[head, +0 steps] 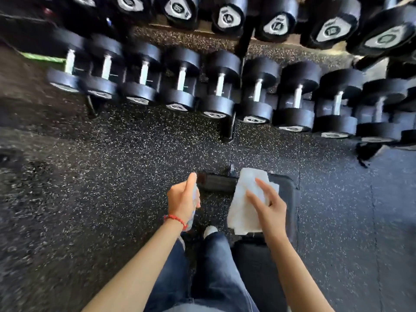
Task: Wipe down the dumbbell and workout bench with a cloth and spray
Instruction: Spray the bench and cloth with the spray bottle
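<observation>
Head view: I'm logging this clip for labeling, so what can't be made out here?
- Spray bottle: mostly hidden behind the left hand; nozzle and fill level unclear.
- Bench: part covered by the cloth and right hand, the rest cut off by the bottom edge.
- Dumbbells: weight markings blurred, unreadable.

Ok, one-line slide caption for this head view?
Left hand grips clear spray bottle; right hand presses white cloth on black padded bench.
</observation>
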`<state>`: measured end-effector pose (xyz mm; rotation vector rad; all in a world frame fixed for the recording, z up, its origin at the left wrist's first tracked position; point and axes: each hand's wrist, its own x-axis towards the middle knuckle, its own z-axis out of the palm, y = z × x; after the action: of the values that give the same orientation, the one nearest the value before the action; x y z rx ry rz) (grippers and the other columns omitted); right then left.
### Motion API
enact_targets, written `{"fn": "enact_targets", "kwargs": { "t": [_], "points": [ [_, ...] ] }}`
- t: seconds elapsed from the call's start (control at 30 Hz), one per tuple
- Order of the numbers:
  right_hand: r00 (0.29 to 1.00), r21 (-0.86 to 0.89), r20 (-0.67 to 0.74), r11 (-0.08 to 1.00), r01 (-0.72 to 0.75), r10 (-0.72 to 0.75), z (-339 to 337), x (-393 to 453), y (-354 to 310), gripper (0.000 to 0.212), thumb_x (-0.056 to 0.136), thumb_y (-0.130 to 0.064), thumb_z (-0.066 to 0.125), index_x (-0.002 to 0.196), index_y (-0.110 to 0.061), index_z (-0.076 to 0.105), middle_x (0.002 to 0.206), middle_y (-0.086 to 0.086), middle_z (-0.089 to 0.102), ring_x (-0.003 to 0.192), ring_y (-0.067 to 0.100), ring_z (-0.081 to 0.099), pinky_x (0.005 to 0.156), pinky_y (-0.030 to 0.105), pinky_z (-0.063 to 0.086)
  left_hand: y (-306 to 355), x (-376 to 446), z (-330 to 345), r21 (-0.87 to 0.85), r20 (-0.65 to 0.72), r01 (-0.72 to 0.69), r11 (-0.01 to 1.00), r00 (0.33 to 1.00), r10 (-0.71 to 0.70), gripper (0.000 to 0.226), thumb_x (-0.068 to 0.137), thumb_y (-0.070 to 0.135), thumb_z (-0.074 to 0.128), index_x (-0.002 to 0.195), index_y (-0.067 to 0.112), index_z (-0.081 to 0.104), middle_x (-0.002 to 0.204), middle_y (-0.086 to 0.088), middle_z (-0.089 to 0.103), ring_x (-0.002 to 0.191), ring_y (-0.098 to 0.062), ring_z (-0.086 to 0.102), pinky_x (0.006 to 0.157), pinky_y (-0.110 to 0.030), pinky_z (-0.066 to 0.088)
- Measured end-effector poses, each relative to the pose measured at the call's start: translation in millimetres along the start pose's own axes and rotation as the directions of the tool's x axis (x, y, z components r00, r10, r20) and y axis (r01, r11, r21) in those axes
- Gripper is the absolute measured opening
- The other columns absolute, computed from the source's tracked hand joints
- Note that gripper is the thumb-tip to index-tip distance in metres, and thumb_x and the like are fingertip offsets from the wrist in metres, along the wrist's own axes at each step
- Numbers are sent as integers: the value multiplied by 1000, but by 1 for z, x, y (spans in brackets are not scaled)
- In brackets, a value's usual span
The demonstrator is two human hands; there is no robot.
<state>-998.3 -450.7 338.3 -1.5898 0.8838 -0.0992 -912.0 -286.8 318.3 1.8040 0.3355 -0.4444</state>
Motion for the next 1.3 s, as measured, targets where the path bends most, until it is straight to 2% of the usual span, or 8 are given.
{"fn": "enact_targets", "kwargs": {
  "t": [0.13, 0.3, 0.43, 0.63, 0.8, 0.93, 1.13, 1.3],
  "points": [
    [988, -58, 150, 997, 45, -35, 53, 14, -27, 33, 79, -13, 70, 109, -26, 63, 107, -15, 61, 92, -11, 51, 74, -1, 39, -5, 20, -51, -7, -165, 50, 999, 985, -51, 70, 78, 62, 42, 37, 5, 46, 41, -19, 50, 42, -22, 50, 57, -42, 48],
    [953, -102, 296, 990, 101, -67, 136, 21, -58, 34, 80, -14, 70, 108, -31, 62, 104, -22, 59, 97, 2, 54, 89, 25, 43, -7, 42, -117, -140, -309, 94, 986, 941, -134, 69, 85, 51, 48, 29, 12, 41, 32, -3, 43, 37, -17, 45, 50, -29, 42],
    [910, -136, 402, 976, 170, -102, 219, 15, -85, 34, 80, -16, 70, 109, -32, 62, 99, -29, 55, 94, -6, 53, 89, 29, 44, -2, 62, -187, -209, -391, 90, 974, 905, -168, 71, 87, 49, 51, 26, 15, 39, 29, 2, 39, 34, -12, 43, 49, -24, 39],
    [836, -171, 543, 964, 204, -81, 344, 0, -119, 38, 78, -20, 72, 114, -28, 62, 106, -22, 59, 109, 14, 55, 100, 43, 43, -7, 97, -298, -257, -572, 75, 963, 792, -214, 75, 96, 30, 51, 24, 16, 37, 26, 6, 34, 27, -4, 34, 41, -18, 30],
    [745, -193, 658, 932, 307, -109, 434, -11, -146, 36, 80, -16, 70, 114, -24, 62, 99, -20, 59, 98, 11, 55, 81, 22, 46, -15, 122, -379, -315, -652, 89, 945, 704, -283, 64, 96, 37, 48, 40, 6, 46, 34, 3, 45, 39, -12, 43, 53, -26, 36],
    [666, -206, 741, 915, 347, -86, 488, -8, -163, 40, 79, -18, 71, 118, -21, 62, 107, -9, 62, 95, 2, 56, 88, 26, 46, -19, 143, -412, -424, -628, 98, 900, 684, -371, 76, 90, 52, 43, 55, -15, 52, 42, -12, 54, 40, -16, 51, 53, -24, 45],
    [612, -223, 786, 887, 405, -82, 570, 34, -191, 39, 80, -20, 71, 117, -22, 62, 102, -9, 63, 87, -2, 56, 66, 5, 46, -15, 201, -445, -491, -647, 99, 866, 624, -438, 83, 65, 75, 36, 52, -5, 52, 49, -13, 58, 49, -23, 56, 66, -40, 50],
    [549, -196, 831, 880, 434, -86, 643, 82, -237, 40, 81, -16, 69, 120, -18, 60, 101, -11, 61, 86, -8, 54, 61, 0, 41, 25, 268, -481, -469, -683, 101, 877, 589, -433, 67, 92, 52, 42, 45, 5, 52, 42, -5, 56, 39, -13, 53, 59, -29, 45]
  ]
}}
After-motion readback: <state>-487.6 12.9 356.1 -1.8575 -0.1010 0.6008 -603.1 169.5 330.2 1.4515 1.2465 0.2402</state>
